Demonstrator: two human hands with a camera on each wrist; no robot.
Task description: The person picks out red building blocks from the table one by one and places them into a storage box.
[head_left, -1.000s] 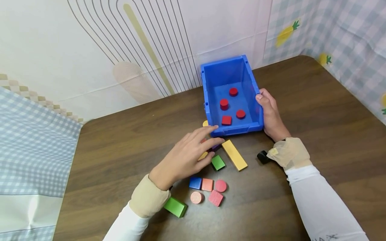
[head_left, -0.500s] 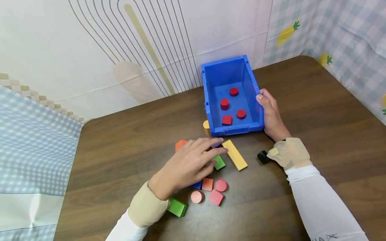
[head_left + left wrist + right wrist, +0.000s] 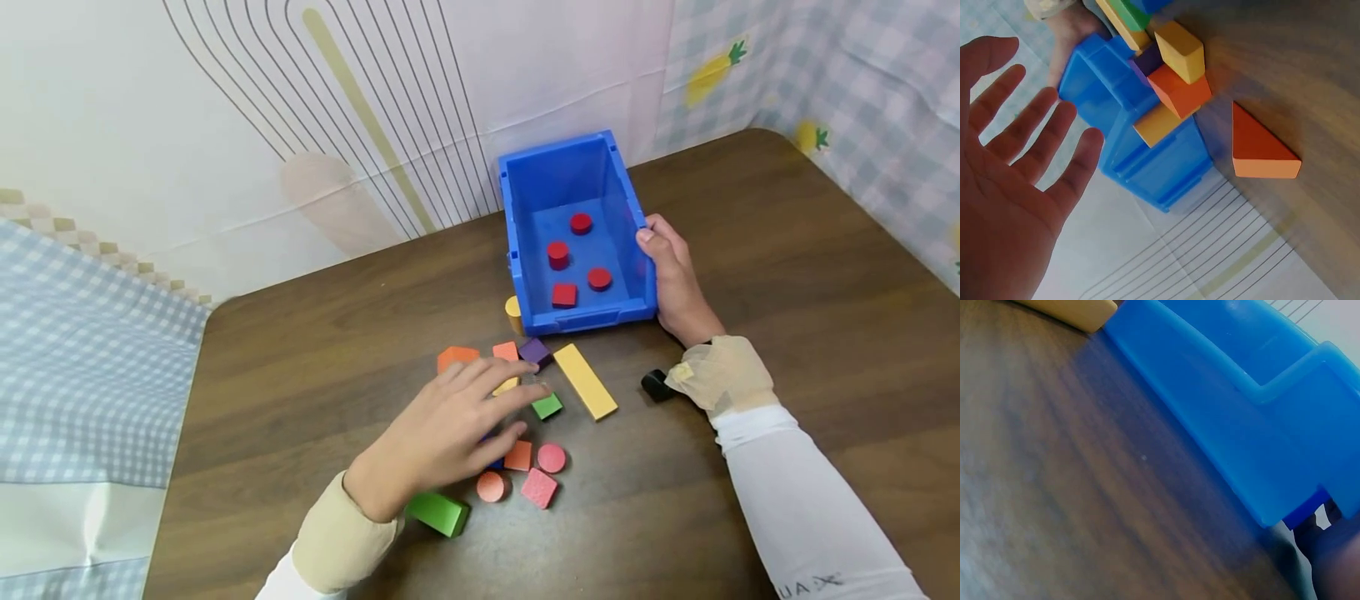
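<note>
My left hand (image 3: 450, 425) hovers over the scattered wooden blocks, fingers spread and nothing held, as its palm in the left wrist view confirms. Nearest its fingertips lie a green block (image 3: 547, 406) and a purple block (image 3: 535, 352). Partly hidden under the hand are a yellow block (image 3: 507, 386) and a dark blue block (image 3: 493, 460). My right hand (image 3: 678, 283) grips the right wall of a blue plastic bin (image 3: 588, 319), thumb over the rim. Inside the bin sit several red pieces, among them a red cylinder (image 3: 557, 255) and a red square block (image 3: 564, 295).
A long yellow block (image 3: 587, 382) lies before the bin; a yellow cylinder (image 3: 513, 312) stands at its left side. Closer to me are an orange block (image 3: 518, 456), pink pieces (image 3: 539, 488) and a long green block (image 3: 438, 513). An orange triangular block (image 3: 1266, 147) lies apart.
My left hand has drawn back toward me and a little left, uncovering the purple and coral blocks and the yellow cylinder. My right hand keeps its grip on the bin.
</note>
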